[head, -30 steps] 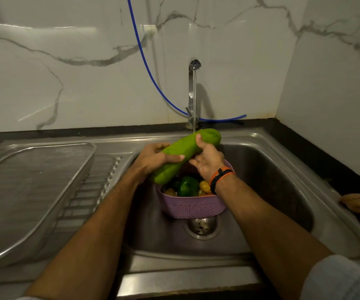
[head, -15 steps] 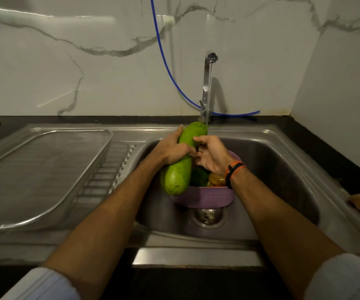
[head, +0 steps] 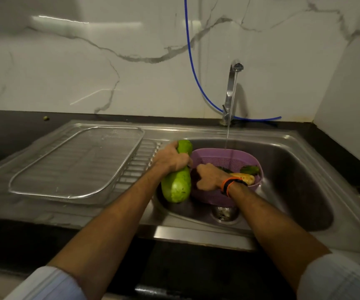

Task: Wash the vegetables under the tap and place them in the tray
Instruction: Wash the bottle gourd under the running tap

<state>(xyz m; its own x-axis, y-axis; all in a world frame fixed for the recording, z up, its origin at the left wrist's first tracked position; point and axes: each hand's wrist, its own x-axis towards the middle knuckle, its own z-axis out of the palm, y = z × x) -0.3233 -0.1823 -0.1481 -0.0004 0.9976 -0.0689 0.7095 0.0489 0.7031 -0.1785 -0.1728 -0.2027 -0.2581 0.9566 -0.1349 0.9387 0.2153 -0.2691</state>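
To your left, the mesh tray (head: 75, 163) lies open from above. The purple basket (head: 224, 156) fills the left and middle of the sink (head: 304, 176), leaving room on its right. The tap (head: 231, 92) and blue hose (head: 193, 68) stand behind the basin.

Pale blue sleeves (head: 51, 284) pushed up; orange-and-black band (head: 228, 185) on right wrist.

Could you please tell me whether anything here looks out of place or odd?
One small thing: the tap is running, yet its stream falls into the purple basket while the left hand holds the gourd off to the side, out of the water. A tiny green scrap lies on the counter behind the tray.
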